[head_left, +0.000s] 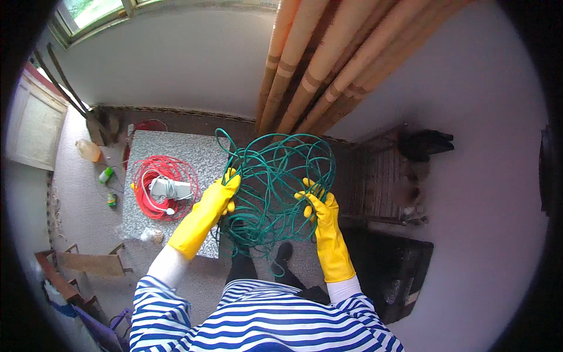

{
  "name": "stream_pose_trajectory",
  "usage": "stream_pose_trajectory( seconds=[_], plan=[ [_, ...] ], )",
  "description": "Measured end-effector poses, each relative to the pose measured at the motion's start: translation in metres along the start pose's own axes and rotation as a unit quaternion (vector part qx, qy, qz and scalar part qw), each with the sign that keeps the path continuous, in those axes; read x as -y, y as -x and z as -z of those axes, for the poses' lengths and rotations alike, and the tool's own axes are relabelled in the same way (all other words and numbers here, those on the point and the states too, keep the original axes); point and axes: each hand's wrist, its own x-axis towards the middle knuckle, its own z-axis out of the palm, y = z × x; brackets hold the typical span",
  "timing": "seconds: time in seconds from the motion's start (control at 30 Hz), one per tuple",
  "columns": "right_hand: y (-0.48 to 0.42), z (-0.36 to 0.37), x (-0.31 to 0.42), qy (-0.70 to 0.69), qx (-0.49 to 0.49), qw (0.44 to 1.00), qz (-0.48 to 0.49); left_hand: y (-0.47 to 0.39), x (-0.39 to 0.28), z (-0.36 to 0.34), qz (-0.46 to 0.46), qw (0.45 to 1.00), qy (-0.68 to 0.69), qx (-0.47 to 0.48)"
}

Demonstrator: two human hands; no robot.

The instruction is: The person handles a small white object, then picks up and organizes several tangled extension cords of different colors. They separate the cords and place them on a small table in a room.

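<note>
A loose, tangled bundle of thin green cord (275, 176) hangs between my two hands, in front of my legs. My left hand (228, 189), in a long yellow rubber glove, grips the bundle's left side by the edge of a speckled grey-white tabletop (176, 143). My right hand (317, 198), gloved the same way, has its fingers hooked into the loops on the right side. On the tabletop lies a coil of red cord (145, 209). A white power strip (165, 188) with its white cable wound round it rests on the coil.
Large tan rolls (303, 79) lean in the far corner. A slatted wooden rack (382, 185) and a black box-like object (391, 273) stand at the right. At the left are shovels (94, 125), a plastic jug (88, 150), green bottles (106, 175) and a small wooden bench (90, 263).
</note>
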Motion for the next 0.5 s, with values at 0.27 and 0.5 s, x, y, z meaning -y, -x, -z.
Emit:
stream_pose_trajectory(
  seconds=[0.27, 0.5],
  plan=[
    [0.044, 0.001, 0.028, 0.044, 0.111, 0.98, 0.16, 0.022, 0.035, -0.061, -0.329, 0.769, -0.526, 0.154],
    [0.029, 0.039, 0.022, 0.024, 0.337, 0.939, 0.06, 0.135, -0.044, -0.119, -0.03, 0.938, -0.254, 0.235]
  ],
)
